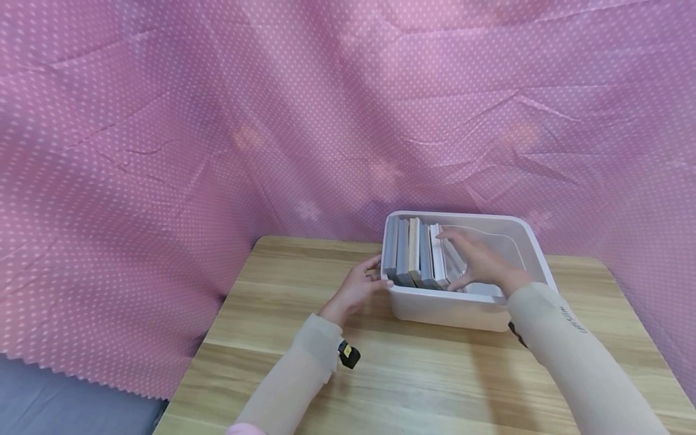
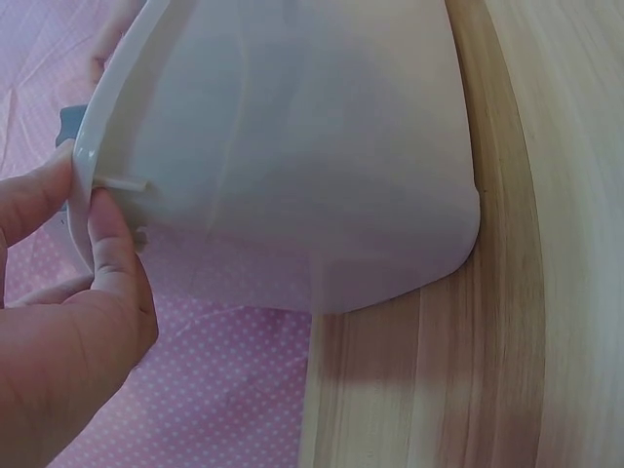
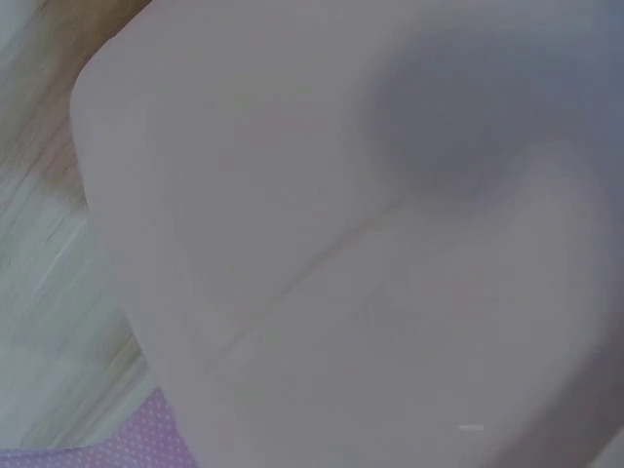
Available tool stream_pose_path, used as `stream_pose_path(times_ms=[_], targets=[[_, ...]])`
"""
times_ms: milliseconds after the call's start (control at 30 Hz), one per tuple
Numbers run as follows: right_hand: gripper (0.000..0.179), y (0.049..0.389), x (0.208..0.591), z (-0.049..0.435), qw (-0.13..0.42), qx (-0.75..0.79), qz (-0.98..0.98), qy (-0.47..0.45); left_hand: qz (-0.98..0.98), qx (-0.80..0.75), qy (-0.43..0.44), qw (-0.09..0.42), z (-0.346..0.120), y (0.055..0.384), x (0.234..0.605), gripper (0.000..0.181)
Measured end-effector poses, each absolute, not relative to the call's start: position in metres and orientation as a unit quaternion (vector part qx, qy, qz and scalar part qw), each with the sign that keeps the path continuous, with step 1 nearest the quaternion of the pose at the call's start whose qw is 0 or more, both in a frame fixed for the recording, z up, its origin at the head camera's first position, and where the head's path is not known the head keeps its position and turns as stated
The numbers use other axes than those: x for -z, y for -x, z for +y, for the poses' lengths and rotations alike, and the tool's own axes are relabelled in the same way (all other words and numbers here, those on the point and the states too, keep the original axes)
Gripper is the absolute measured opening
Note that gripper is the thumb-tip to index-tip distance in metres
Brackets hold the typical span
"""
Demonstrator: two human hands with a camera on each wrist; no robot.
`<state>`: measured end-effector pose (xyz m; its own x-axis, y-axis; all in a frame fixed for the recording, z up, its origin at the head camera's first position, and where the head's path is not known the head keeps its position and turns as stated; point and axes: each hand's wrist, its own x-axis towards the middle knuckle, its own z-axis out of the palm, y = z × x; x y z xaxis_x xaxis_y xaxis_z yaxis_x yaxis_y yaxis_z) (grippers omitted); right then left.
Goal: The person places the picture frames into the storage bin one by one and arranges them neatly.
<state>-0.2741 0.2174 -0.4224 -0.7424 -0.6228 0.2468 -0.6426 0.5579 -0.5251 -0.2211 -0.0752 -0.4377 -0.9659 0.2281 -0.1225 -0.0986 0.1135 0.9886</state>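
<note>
A white plastic bin (image 1: 451, 308) holds a row of thin, upright books (image 1: 402, 251) at its left end, grey, tan and white. My left hand (image 1: 359, 284) grips the bin's rim at the near left corner. In the left wrist view, thumb and fingers of the left hand (image 2: 88, 283) pinch that rim from both sides. Inside the bin, my right hand (image 1: 481, 260) spans the rightmost pale book (image 1: 454, 258), fingers at its far end and thumb at its near end. The right wrist view shows mostly the blurred bin wall (image 3: 244, 244); the hand is hidden there.
The bin stands on a wood-grain table (image 1: 293, 290) near its back edge. A pink dotted cloth (image 1: 326, 121) hangs behind and around the table. The bin's right part shows its bare floor (image 1: 484, 289).
</note>
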Motion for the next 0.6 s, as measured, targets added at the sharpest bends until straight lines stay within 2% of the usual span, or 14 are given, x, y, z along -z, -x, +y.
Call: stream_pose_path(times_ms=[133, 300, 467, 600], targets=[[0.105, 0.269, 0.416, 0.222, 0.014, -0.35, -0.875, -0.334, 0.739, -0.658, -0.049, 0.131, -0.076, 0.222, 0.436, 0.07], [0.088, 0.257, 0.408, 0.23, 0.018, -0.359, -0.886, -0.293, 0.786, -0.597, -0.082, 0.14, -0.083, 0.226, 0.431, 0.072], [0.072, 0.248, 0.401, 0.233, 0.051, -0.332, -0.899, -0.281, 0.84, -0.509, -0.125, 0.138, -0.096, 0.23, 0.418, 0.071], [0.065, 0.237, 0.394, 0.231, 0.082, -0.307, -0.912, -0.26, 0.881, -0.435, -0.14, 0.122, -0.109, 0.231, 0.402, 0.079]])
